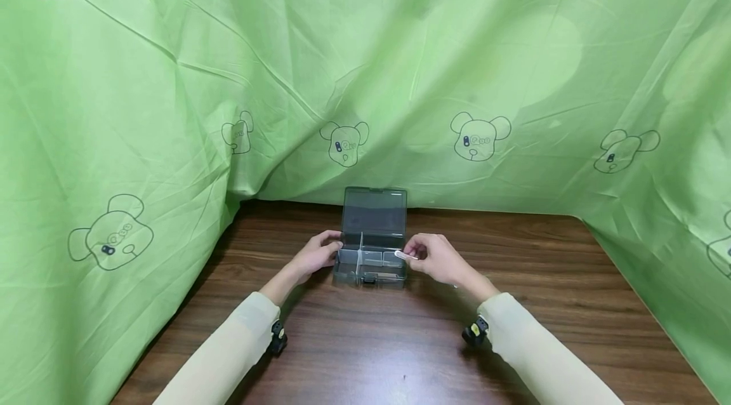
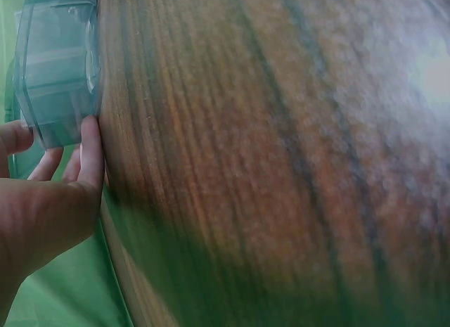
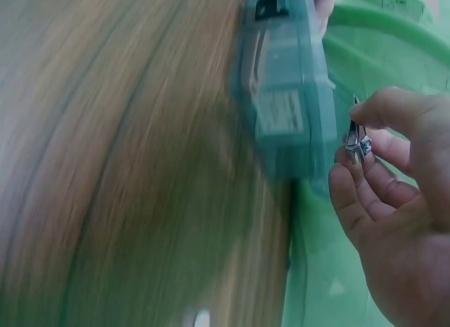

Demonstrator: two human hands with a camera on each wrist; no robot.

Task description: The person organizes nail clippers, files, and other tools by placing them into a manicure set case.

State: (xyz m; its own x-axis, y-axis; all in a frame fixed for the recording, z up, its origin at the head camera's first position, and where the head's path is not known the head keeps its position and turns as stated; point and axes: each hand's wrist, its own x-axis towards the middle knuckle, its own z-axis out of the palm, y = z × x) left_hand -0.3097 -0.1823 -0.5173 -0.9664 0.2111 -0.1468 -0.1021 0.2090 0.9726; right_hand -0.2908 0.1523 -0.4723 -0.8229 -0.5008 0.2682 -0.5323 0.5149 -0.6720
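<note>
A clear grey plastic compartment box (image 1: pixel 370 258) sits on the table with its hinged lid (image 1: pixel 374 211) raised at the back. My left hand (image 1: pixel 315 255) grips the box's left end, thumb at the top edge and fingers along the outer side; the left wrist view shows the fingertips (image 2: pixel 90 130) against the plastic. Over the right-hand compartments, my right hand (image 1: pixel 438 258) pinches a small shiny metal nail clipper (image 3: pixel 357 140) between thumb and fingers. Its pale end points left in the head view. A thin flat piece (image 1: pixel 388 275) lies in the front right compartment.
The dark wood-grain table (image 1: pixel 400 341) extends around the box, with glare near its front. Green curtain (image 1: pixel 514 87) printed with bear outlines hangs behind and at both sides, close behind the lid. Inside the box, a divider (image 1: pixel 360 259) stands upright left of centre.
</note>
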